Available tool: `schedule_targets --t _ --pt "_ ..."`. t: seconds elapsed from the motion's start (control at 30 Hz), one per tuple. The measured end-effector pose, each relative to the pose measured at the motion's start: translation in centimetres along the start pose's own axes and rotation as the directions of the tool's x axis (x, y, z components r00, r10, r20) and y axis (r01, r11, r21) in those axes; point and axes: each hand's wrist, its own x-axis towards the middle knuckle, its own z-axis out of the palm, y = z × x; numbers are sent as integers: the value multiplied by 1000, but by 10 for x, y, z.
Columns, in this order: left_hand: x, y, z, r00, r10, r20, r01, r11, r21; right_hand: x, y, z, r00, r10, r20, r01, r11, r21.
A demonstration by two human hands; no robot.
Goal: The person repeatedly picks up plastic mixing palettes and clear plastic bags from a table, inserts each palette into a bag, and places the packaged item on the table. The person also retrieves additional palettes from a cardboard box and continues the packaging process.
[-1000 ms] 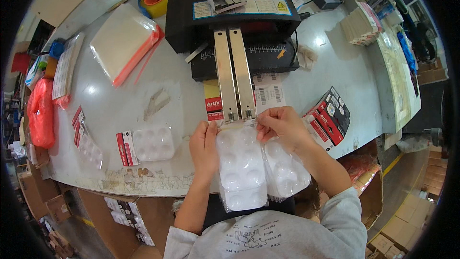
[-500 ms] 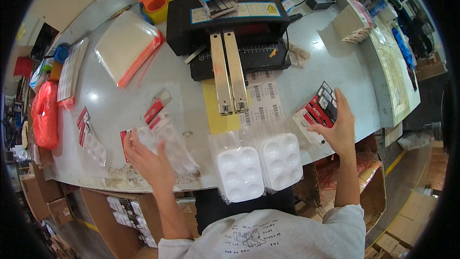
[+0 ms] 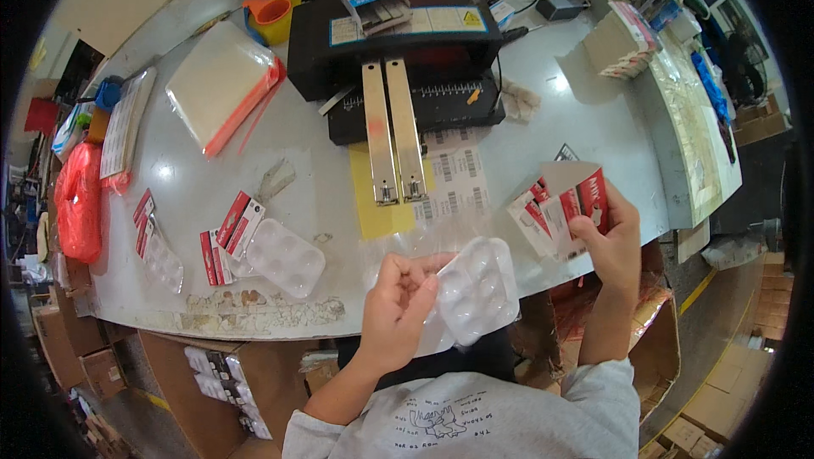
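A: Please begin from the left. What do you see there?

B: At the left edge of the frame is a red plastic bag [image 3: 79, 204]. In the lower left lies a narrow packet [image 3: 163, 265], and to the right of it are overlapping packets [image 3: 286, 257] with red, black and white headers and pale palettes.

A: And in the middle?

B: At the upper centre stands a black machine [image 3: 314, 64], with two metal arms [image 3: 374, 137] pointing down the frame. Below them, at the lower centre, is the left hand [image 3: 404, 302].

A: How does its object look?

B: It is a wrapped palette [image 3: 479, 289], white, with rounded corners and round hollows, shining under clear film. It is tilted, and part of a second palette [image 3: 435, 338] shows below it.

A: Where is it relative to the fingers?

B: Just to the right of them. The thumb and bent fingers are closed on its left edge; whether they pinch only the film, I cannot tell.

A: And the right hand [image 3: 612, 237]?

B: It is right of centre, gripping a red and white card [image 3: 587, 200] between thumb and fingers. The card extends to the left of them, over other cards [image 3: 527, 220] on the table [image 3: 543, 132].
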Motion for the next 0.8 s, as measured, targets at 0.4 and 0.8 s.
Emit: schedule_targets --t 0.4,0.8 --pt "-18 10 -25 984 -60 -166 100 964 246 19 -26 85 730 65 680 130 964 -232" --pt "-18 0 -28 923 71 -377 -1 983 181 22 -2 67 786 96 611 45 977 -211"
